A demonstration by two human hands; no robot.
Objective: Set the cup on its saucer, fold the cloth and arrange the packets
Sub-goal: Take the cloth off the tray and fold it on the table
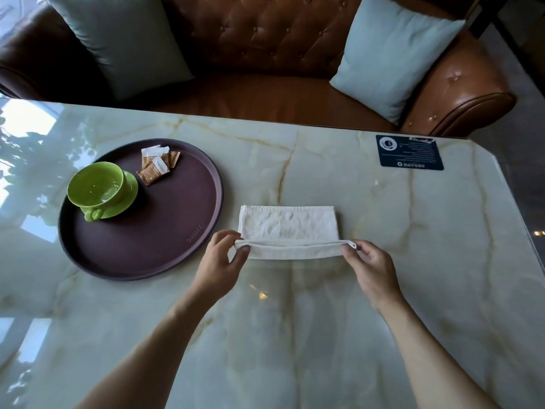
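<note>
On table point(324, 160), both left hand point(221, 255) and right hand point(367, 265) pinching cloth point(289, 225) corners to fold it evenly.

Single head-worn wide-angle view, high over the near edge of the glossy pale-green marble table point(295, 335), pitched forward and down. Both bare forearms enter from the bottom corners; left hand point(219, 262) and right hand point(368, 270) sit close, mid-frame. Round dark-brown tray point(165, 240) falls left of centre, dark blue printed card point(410, 152) far right. The tufted brown leather sofa point(265, 54) across the table fills the top. Straight edges bow toward the frame borders. No second view overlaps.
</note>
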